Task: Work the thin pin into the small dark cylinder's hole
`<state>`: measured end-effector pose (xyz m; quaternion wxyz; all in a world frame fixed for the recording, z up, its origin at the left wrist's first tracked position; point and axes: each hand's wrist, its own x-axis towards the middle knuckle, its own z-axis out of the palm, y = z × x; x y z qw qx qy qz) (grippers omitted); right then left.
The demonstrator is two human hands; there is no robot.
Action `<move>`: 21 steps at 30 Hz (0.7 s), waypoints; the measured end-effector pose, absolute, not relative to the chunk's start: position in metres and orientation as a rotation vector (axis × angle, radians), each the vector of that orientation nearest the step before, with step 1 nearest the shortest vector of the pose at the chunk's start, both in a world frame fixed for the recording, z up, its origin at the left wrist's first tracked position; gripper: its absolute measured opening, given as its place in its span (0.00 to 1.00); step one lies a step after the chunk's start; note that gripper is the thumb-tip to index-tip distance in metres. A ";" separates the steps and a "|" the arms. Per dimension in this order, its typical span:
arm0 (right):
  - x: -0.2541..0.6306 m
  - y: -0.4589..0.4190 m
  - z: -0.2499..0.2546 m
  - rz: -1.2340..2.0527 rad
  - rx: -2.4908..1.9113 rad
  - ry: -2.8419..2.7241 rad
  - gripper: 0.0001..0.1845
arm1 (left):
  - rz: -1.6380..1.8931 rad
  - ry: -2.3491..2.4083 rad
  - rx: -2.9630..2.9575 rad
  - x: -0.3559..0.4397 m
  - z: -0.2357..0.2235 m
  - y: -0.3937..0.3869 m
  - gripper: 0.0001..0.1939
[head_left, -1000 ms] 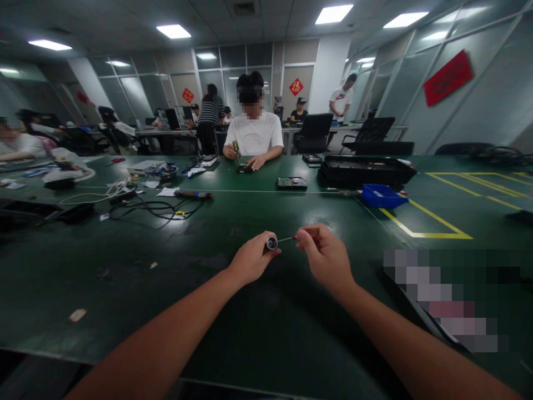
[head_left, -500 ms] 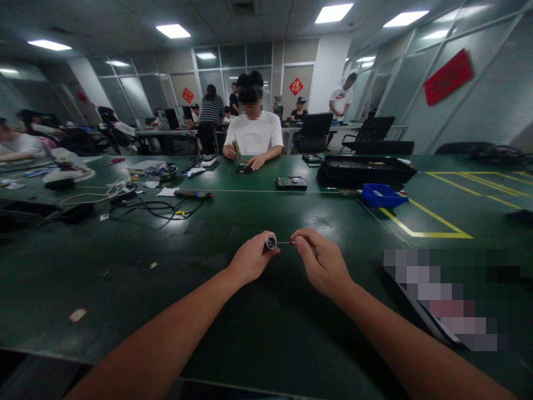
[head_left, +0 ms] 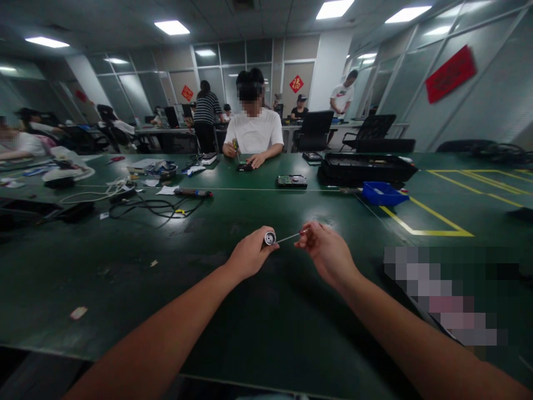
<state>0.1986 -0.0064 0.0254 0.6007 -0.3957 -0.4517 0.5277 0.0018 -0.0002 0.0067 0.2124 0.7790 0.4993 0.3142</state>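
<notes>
My left hand point(head_left: 250, 256) is closed around a small cylinder whose round silver end point(head_left: 270, 238) faces me; the rest of it is hidden in the fingers. From beside that end a thin, straight metal rod point(head_left: 288, 238) slants up to my right hand point(head_left: 331, 255). The right fingertips pinch the rod's far end, where a bit of red shows. Whether the rod touches the cylinder or the left fingers, I cannot tell. Both hands are held above the green table point(head_left: 258, 333).
Across the table a person point(head_left: 254, 133) in white works with a screwdriver. A hard drive point(head_left: 291, 181), a blue tray point(head_left: 383, 193) and a long black case point(head_left: 366, 169) lie ahead. Black cables point(head_left: 160, 210) and a dark tool point(head_left: 194, 193) are at left. A blurred-out item lies right.
My right hand has moved up and slightly right, its wrist turned and its fingers curled. The rod now tilts upward instead of lying level. My left hand has shifted slightly up.
</notes>
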 end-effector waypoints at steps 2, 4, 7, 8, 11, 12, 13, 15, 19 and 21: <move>0.199 -0.006 0.024 1.170 -0.913 -1.037 0.14 | 0.857 1.397 2.173 0.002 0.006 0.000 0.09; 0.199 -0.006 0.022 1.054 -0.936 -1.073 0.14 | 0.855 1.394 2.172 0.002 0.005 0.000 0.09; 0.198 -0.008 0.020 0.918 -0.995 -1.193 0.15 | 0.855 1.387 2.170 0.003 0.005 0.000 0.09; 0.198 -0.009 0.020 0.884 -1.012 -1.234 0.15 | 0.856 1.387 2.173 0.003 0.004 0.000 0.09; 0.197 -0.013 0.022 0.786 -1.058 -1.337 0.15 | 0.863 1.368 2.196 0.003 0.004 0.001 0.08; 0.197 -0.014 0.023 0.749 -1.075 -1.371 0.15 | 0.865 1.360 2.208 0.004 0.004 0.001 0.08; 0.197 -0.016 0.025 0.712 -1.090 -1.407 0.14 | 0.866 1.354 2.220 0.004 0.005 0.001 0.08; 0.197 -0.019 0.027 0.637 -1.109 -1.486 0.14 | 0.865 1.352 2.241 0.004 0.005 0.001 0.08; 0.199 -0.021 0.031 0.543 -1.140 -1.620 0.14 | 0.860 1.348 2.255 0.004 0.004 0.001 0.08; 0.200 -0.022 0.031 0.555 -1.127 -1.631 0.14 | 0.865 1.340 2.250 0.004 0.003 0.001 0.07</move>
